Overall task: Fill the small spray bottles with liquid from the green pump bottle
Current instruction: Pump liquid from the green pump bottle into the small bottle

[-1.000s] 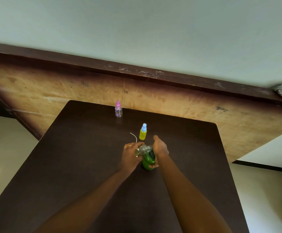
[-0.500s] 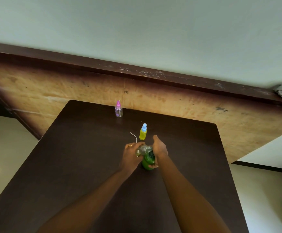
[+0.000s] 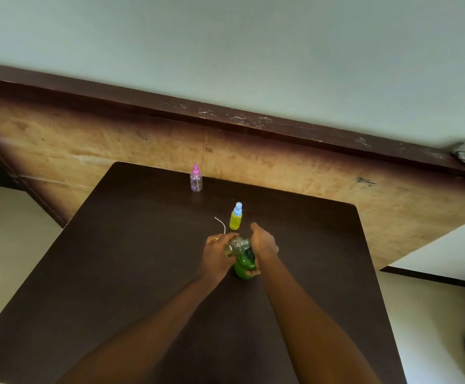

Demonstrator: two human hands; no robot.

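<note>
– In the middle of the dark table [image 3: 142,273], the green pump bottle [image 3: 243,270] stands upright, long axis straight up, open top facing the camera. Which way's the little one pointing, though?

– Sideways. The small clear bottle [image 3: 236,245] lies roughly level, long axis left to right, right over the green one's mouth. Can't tell which end is the neck, too blurry.

– Hands?

– Close together, nearly touching. The left hand [image 3: 217,256] pinches the small clear bottle; the right hand [image 3: 263,243] is wrapped round the green pump bottle, thumb on the near side.

– Anything different from a second ago?

– Barely. Both hands are still clamped in the same spot, and nothing on the table has shifted.

– Room to move?

– Plenty on the left and the near side. Just beyond the hands there's a thin white tube [image 3: 221,224] lying curved, and the yellow bottle [image 3: 235,218] upright beside it. The pink-capped bottle [image 3: 196,180] is right up against the far edge. The right edge is well clear.
</note>
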